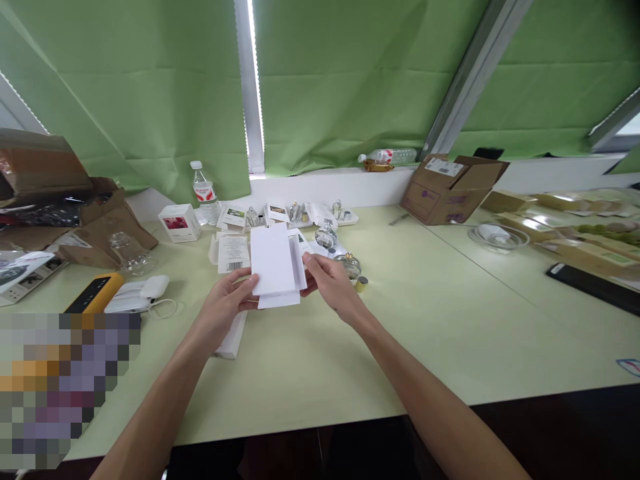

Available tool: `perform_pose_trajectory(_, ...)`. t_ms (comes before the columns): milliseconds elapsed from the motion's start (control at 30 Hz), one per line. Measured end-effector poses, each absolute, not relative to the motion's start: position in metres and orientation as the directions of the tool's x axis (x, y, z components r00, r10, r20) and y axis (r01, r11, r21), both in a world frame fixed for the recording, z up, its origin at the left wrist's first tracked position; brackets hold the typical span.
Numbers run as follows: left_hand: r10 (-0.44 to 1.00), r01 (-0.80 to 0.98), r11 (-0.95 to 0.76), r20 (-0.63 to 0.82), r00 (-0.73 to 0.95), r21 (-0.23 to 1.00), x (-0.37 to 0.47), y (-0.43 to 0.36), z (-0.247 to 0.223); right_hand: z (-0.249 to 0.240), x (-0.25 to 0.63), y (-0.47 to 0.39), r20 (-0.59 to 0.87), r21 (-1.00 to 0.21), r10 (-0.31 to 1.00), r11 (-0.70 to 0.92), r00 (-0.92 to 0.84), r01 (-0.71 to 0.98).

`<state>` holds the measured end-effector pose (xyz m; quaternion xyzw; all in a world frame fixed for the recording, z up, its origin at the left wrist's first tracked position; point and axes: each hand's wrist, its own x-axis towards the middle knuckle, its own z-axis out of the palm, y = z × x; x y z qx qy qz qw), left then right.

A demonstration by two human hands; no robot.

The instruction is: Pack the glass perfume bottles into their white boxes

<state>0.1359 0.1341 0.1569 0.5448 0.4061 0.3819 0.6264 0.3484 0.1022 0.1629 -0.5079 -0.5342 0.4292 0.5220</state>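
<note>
A white unfolded cardboard box [273, 261] is held up over the table between both hands, its flaps standing out at the side and lower end. My left hand [231, 293] grips its left edge, thumb on the front face. On the other side, my right hand [327, 279] pinches the side flap. Just behind are a flattened printed carton [233, 254] with a barcode and glass perfume bottles [351, 265], one close beside my right hand. A gold cap [361, 285] rests by that bottle. Partly under my left hand lies another white box [232, 339].
A white tray [353, 217] with small bottles and cards runs along the wall. A white box with a red picture [180, 223] and a water bottle [204, 193] stand left of it. Cardboard boxes [445, 189] sit right; a yellow-black case [95, 293] lies left.
</note>
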Motion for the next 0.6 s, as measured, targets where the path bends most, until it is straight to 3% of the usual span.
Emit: perform_pose_trajectory(600, 0.894, -0.061, 0.142, -0.101, 0.437, 0.988, 0.1381, 0.1318, 0.1578, 0.16, 0.3448, 0.1023, 0.131, -0.988, 0.991, 0.129, 0.015, 0.084)
